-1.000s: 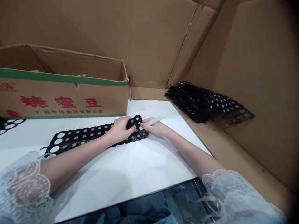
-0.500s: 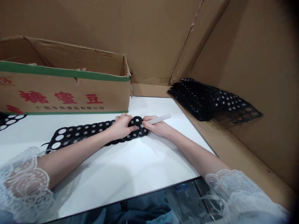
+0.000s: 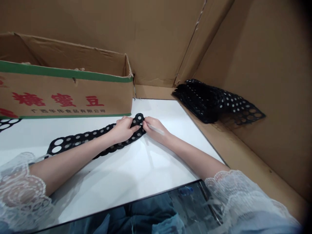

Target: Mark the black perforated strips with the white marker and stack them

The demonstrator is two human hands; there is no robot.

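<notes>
The white tabletop (image 3: 156,165) fills the middle of the frame, glossy, with pale reflections and soft shadows. Brown cardboard walls (image 3: 156,39) rise behind it and along the right; between tabletop and right wall runs a cardboard ledge (image 3: 243,154), with a black pile (image 3: 207,102) heaped at upper right. An open box (image 3: 73,92), green-edged with red lettering, stands at upper left. The holed black strip (image 3: 90,136) lies left of centre, slanting up toward the middle. The left hand's (image 3: 124,130) grip is closed on its far end; the right hand's (image 3: 154,127) grip pinches a whitish stick (image 3: 156,129) beside that end.
</notes>
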